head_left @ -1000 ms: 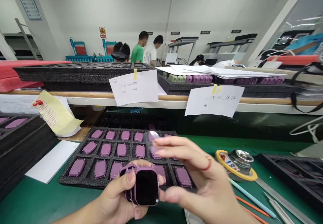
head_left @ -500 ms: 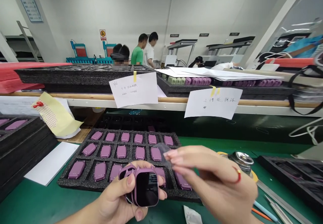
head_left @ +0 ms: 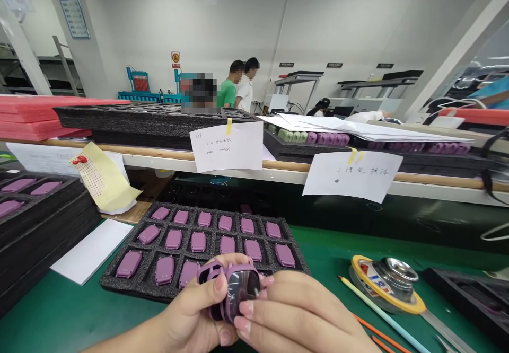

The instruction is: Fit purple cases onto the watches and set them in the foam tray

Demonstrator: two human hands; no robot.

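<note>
My left hand [head_left: 199, 305] is closed round two purple smartwatch cases. The front smartwatch [head_left: 235, 292] faces me with its dark glossy screen, and the other purple case [head_left: 210, 272] sits against it on the left. My right hand [head_left: 302, 310] has its fingertips on the screen's right side. Streaky reflections there look like a clear film [head_left: 248, 288] lying over the glass, held at the fingertips; its edges are hard to make out. Behind the hands, a black foam tray [head_left: 131, 288] carries purple watch cases in its pockets.
Right of my hands lie a tape roll [head_left: 358, 268] with a metal-topped glass jar [head_left: 400, 273], a pale blue stick [head_left: 382, 310] and orange sticks [head_left: 377, 327]. A white paper stack [head_left: 93, 249] and stacked foam trays [head_left: 40, 247] are left. A shelf [head_left: 278, 171] crosses behind.
My right hand has come left and down with the clear film, from beside the watch onto its screen. The left hand keeps its hold. The camera view has shifted slightly.
</note>
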